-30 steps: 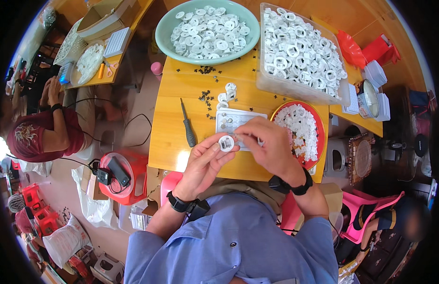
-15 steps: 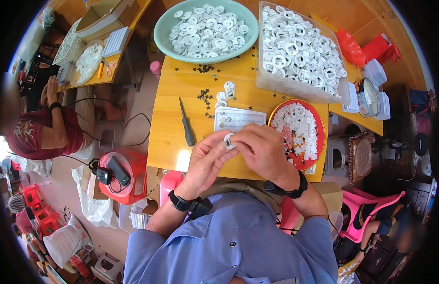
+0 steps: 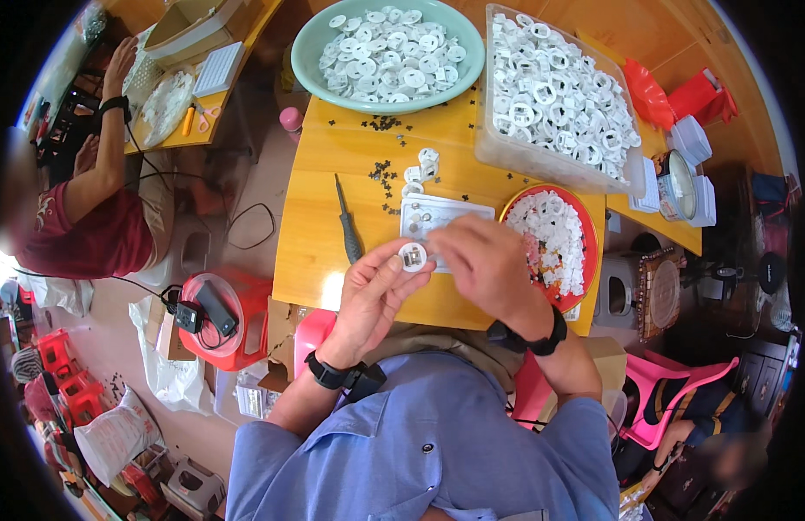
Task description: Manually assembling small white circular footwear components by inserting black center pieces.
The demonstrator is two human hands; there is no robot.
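Observation:
My left hand (image 3: 374, 295) holds a small round white plastic part (image 3: 412, 256) between thumb and fingers, above the yellow table (image 3: 320, 252). My right hand (image 3: 485, 265) hovers just right of that part, fingertips close to it, over a small white tray (image 3: 459, 211) lying on the table. Whether the right fingers pinch anything is hidden. Both wrists wear black bands.
A teal bowl (image 3: 311, 74) and a clear bin (image 3: 541, 165) of white parts stand at the back, a red plate (image 3: 591, 252) of parts at right. A dark screwdriver (image 3: 347, 227) and scattered small black screws (image 3: 383, 174) lie left of the tray. Another person (image 3: 89, 217) sits at left.
My hands were joined around the white part over the tray; now the right hand has drawn slightly away to the right and the part sits exposed in my left fingers.

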